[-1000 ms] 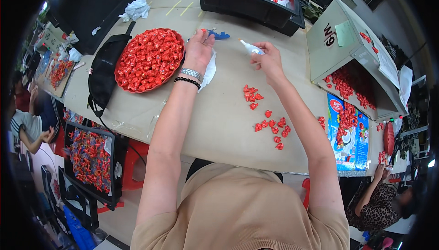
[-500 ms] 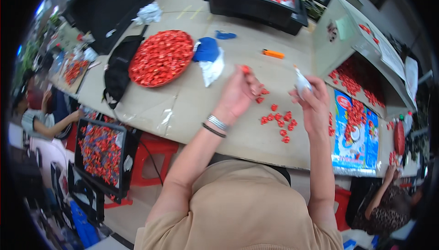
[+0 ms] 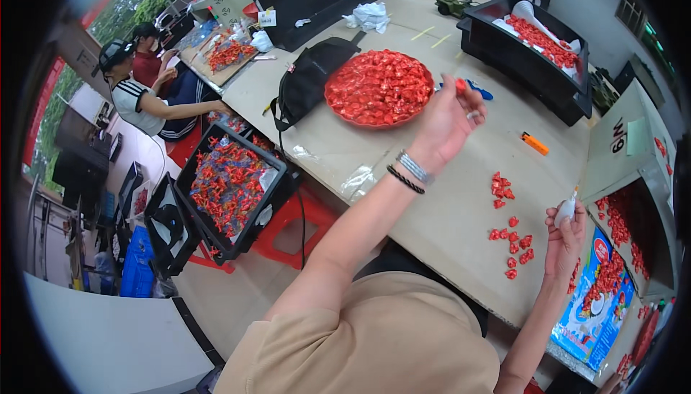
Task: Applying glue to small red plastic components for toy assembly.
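My left hand (image 3: 452,119) is raised over the table, palm partly up. Its fingertips pinch a small glossy red piece (image 3: 461,86), partly hidden. Just left of it lies a round red tray (image 3: 381,125), covered with many similar red pieces (image 3: 380,84). My right hand (image 3: 565,241) grips a white squeeze bottle (image 3: 566,212) with a thin tip pointing up. Between my hands, several loose red pieces (image 3: 512,238) lie on the table, with a small cluster (image 3: 500,186) farther away.
An orange lighter-like object (image 3: 534,143) lies beyond the pieces. Black bins (image 3: 529,55) stand at the back right, beside a box (image 3: 630,142) on the right. A blue printed sheet (image 3: 576,322) holds more red pieces. A black bag (image 3: 317,81) lies left; two co-workers (image 3: 155,102) sit beyond.
The view has swung to the left. My left hand has moved toward the round tray with the red piece. My right hand, still gripping the bottle, is lower and nearer the table's front edge.
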Available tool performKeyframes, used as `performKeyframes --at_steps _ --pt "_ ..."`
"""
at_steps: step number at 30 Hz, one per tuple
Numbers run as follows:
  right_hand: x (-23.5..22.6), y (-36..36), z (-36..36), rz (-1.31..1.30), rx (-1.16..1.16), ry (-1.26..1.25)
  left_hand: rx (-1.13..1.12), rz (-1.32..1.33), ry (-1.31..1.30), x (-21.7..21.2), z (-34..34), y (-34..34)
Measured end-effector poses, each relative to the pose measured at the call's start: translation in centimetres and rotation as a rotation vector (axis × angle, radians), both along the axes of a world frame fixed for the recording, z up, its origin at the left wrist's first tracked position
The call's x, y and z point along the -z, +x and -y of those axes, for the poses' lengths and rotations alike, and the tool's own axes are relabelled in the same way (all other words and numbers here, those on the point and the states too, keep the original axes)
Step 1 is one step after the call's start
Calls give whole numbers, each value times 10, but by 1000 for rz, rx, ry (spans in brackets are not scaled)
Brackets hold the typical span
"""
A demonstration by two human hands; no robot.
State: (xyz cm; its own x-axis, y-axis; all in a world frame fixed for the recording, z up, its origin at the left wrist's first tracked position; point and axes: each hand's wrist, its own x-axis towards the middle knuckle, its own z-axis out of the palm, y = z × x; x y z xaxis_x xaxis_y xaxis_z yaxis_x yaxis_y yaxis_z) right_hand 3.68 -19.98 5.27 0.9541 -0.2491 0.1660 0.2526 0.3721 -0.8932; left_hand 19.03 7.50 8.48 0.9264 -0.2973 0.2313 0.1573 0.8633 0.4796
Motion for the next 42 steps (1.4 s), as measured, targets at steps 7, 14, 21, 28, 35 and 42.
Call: performKeyframes --at_steps 7,14,21,28,35,42 --pt "5 7 11 -20 18 75 225 -288 -130 75 52 -32" --pt "15 7 9 89 -11 268 259 -206 -147 64 54 -49" --pt "2 -8 -14 31 60 356 409 -385 -100 62 63 -101" --pt "13 -14 -36 135 93 189 450 -405 -32 81 62 -141" --pt "17 -24 -45 230 179 -73 461 -387 -26 90 61 -149" --pt "20 -26 -51 330 225 -255 447 -515 -31 85 59 -151"
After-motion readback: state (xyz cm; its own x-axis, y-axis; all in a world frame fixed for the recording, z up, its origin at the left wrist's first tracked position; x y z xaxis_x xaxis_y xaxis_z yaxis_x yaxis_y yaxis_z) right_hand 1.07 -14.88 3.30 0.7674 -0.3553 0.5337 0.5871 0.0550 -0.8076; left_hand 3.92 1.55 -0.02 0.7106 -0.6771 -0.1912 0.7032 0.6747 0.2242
